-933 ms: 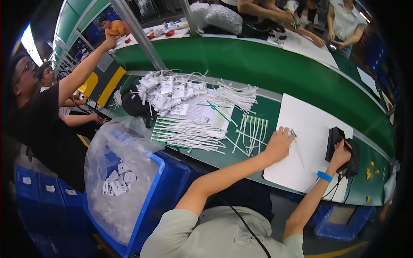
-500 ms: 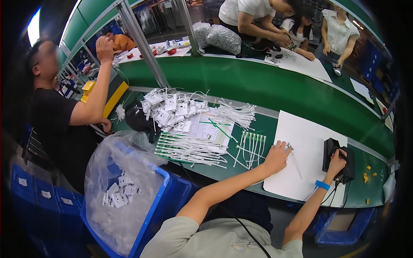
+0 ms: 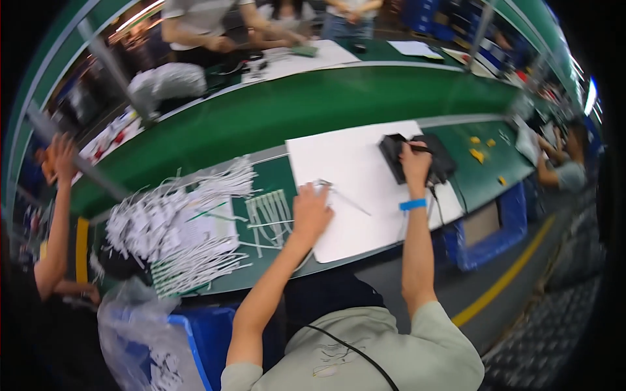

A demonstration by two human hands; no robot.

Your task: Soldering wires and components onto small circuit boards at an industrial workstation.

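Observation:
On a white sheet [image 3: 365, 228], the fingers of my left hand [image 3: 313, 212] pinch a small pale part [image 3: 323, 184], which they partly cover. A thin white cable [image 3: 352, 202] runs from it across the sheet. My right hand [image 3: 415, 169], with a blue band at its wrist, is closed round a black pen-like tool [image 3: 417, 148]. That tool lies over a black box-shaped stand [image 3: 393, 156], its tip hidden there. Left of my left hand, a strip with several white cables [image 3: 268, 212] rests on the green bench [image 3: 267, 176].
Piled white parts [image 3: 143, 218] and bundled white cables [image 3: 195, 267] fill the bench's left. Yellow bits [image 3: 478, 156] lie at the right. A bag-lined blue bin [image 3: 202, 339] stands below left. A co-worker's raised hand [image 3: 63, 156] is at far left; other people work across the bench.
My view has swung to the right, so the bench appears further left and is blurred. Both hands keep about the same places on the sheet and at the black stand.

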